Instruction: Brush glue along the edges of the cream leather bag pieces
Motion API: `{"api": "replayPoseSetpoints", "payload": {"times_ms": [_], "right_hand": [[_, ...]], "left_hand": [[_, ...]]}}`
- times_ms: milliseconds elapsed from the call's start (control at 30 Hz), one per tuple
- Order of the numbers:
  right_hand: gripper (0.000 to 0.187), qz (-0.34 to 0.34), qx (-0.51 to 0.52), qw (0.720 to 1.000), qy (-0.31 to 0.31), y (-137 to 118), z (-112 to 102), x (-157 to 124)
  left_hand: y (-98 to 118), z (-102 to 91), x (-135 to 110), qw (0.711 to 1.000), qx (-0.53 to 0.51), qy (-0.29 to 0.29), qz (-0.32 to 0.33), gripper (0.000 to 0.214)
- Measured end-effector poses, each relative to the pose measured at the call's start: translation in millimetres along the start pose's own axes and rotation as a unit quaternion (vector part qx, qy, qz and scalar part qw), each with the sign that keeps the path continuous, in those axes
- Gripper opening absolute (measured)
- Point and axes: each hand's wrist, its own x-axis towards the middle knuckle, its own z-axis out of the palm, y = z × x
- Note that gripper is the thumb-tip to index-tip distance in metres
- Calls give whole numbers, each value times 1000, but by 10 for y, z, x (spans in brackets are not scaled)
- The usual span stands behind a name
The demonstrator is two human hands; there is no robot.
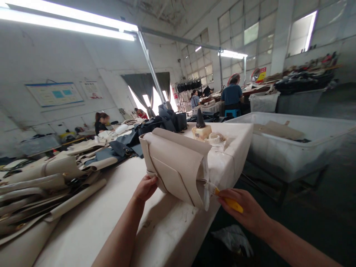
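A beige leather bag body (175,167), with a stitched panel and a pale edge on its right side, is tilted over the table's front edge. My left hand (146,188) is closed on its lower left edge, the thumb on top. In my right hand (244,207) is a small yellow-handled tool (233,204), gripped with the fingers wrapped round it. Its thin tip reaches the bag's right edge; the kind of tool is not clear. Just behind the bag stand a dark cone (200,119) on a pale block (201,132) and a tape roll (214,139).
Beige leather pieces (55,167) lie piled at the left of the pale table (94,218), with dark blue pieces (125,142) farther back. A white plastic tub (280,155) stands at the right. Below the table edge lies a plastic bag (235,239). Several people sit in the background.
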Motion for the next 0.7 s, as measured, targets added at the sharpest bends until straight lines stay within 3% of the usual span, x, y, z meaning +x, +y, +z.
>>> {"api": "replayPoseSetpoints", "payload": {"times_ms": [67,200,333,433,533,600,700], "right_hand": [[22,6,-8,1000,12,2,-4,22],[19,38,21,999,-30,45,25,11],[20,168,112,977,67,137,-45,2],[25,311,207,916,143,308,-152,114],[23,428,343,810,209,530,-182,309],[19,481,405,750,205,648,-136,438],[19,524,435,720,136,737,-40,590]], "left_hand": [[3,10,-1,1000,1,-1,0,34],[14,25,-6,1000,3,1,-1,34],[20,30,-9,1000,-2,5,-5,32],[15,20,-4,1000,-2,8,-8,33],[9,5,1,1000,-1,11,-6,31],[11,-1,2,1000,4,9,-1,32],[18,-8,-5,1000,12,8,0,32]]}}
